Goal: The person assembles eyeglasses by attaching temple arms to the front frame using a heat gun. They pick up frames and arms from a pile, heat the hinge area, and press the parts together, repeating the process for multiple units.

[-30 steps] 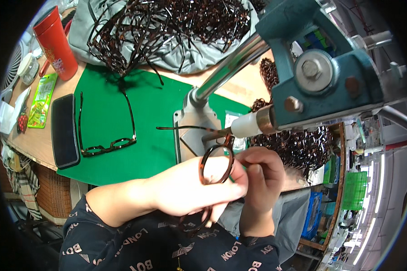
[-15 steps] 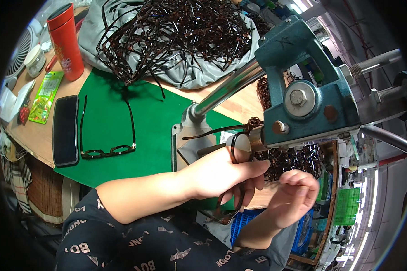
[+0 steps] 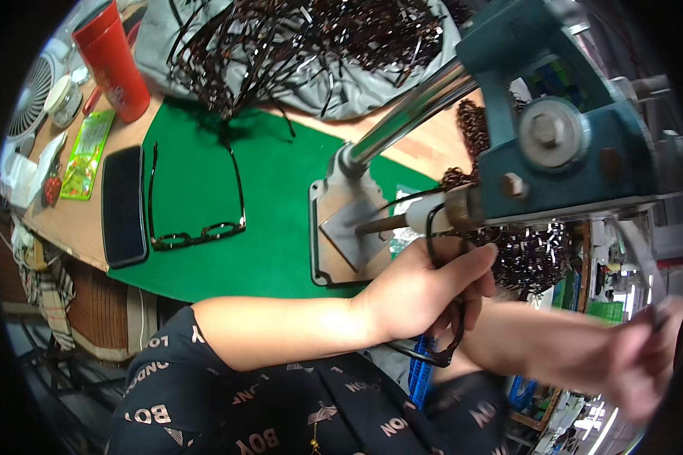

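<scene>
My left hand (image 3: 421, 292) is closed around a dark eyeglass frame (image 3: 449, 350). One rim of it loops up by the pale tip (image 3: 425, 214) of a blue-green hand press (image 3: 501, 140); whether it touches the tip I cannot tell. My right hand (image 3: 641, 364) is stretched out to the far right, smeared by motion, beside a dark knob-like end (image 3: 671, 309) near the press; its fingers cannot be made out. Another dark eyeglass frame (image 3: 197, 237) lies with its temples spread on the green mat (image 3: 277, 220), left of the press's metal base (image 3: 319, 250).
A large heap of dark brown eyeglass frames (image 3: 341, 38) rests on grey cloth at the back. More dark frames (image 3: 527, 258) are piled beyond the press. On the left are a black phone (image 3: 124, 208), a red tumbler (image 3: 112, 64), a green packet (image 3: 89, 155) and a small fan (image 3: 34, 98).
My right hand has swung away from beside the left, out to the far right. The left keeps its hold on the eyeglass frame near the press tip. The whole view has shifted.
</scene>
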Tool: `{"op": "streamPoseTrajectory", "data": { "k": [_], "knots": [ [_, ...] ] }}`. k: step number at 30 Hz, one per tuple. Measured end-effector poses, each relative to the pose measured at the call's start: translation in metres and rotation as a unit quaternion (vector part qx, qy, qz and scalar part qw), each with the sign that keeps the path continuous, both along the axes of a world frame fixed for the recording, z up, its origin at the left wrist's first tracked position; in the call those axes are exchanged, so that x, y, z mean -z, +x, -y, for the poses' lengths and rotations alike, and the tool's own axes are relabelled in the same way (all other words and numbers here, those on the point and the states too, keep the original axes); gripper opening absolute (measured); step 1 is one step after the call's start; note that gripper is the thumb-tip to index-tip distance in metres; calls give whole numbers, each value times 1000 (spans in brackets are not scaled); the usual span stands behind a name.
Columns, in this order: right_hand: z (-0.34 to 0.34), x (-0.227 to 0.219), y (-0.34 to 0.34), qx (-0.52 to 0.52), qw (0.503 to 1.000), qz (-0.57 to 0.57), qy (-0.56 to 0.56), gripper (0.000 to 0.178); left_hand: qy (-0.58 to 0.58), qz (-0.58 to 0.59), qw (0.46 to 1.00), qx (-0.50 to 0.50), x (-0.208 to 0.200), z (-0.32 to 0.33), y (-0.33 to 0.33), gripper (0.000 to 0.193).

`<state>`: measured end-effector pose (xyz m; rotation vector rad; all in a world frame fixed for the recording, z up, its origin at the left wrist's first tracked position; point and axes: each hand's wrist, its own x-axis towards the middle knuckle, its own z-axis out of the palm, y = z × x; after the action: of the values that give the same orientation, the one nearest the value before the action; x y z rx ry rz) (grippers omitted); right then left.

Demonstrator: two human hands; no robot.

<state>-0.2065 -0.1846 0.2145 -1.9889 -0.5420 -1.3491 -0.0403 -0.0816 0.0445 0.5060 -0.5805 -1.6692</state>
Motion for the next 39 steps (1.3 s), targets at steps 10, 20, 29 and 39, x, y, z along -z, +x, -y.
{"op": "streamPoseTrajectory", "data": {
  "k": [10,20,29,39],
  "knots": [
    [-23,91,56,336,923,141,126,51,-32,172,985,-5,7,-36,51,38],
    [-30,216,3,358,877,-174,271,36,-20,753,655,55,50,-126,136,41],
    [-37,217,-4,376,864,-181,283,37,88,905,161,-383,73,-56,297,23],
    [-41,220,1,363,866,-191,287,35,-93,877,306,-358,14,64,288,25]
  ]
}}
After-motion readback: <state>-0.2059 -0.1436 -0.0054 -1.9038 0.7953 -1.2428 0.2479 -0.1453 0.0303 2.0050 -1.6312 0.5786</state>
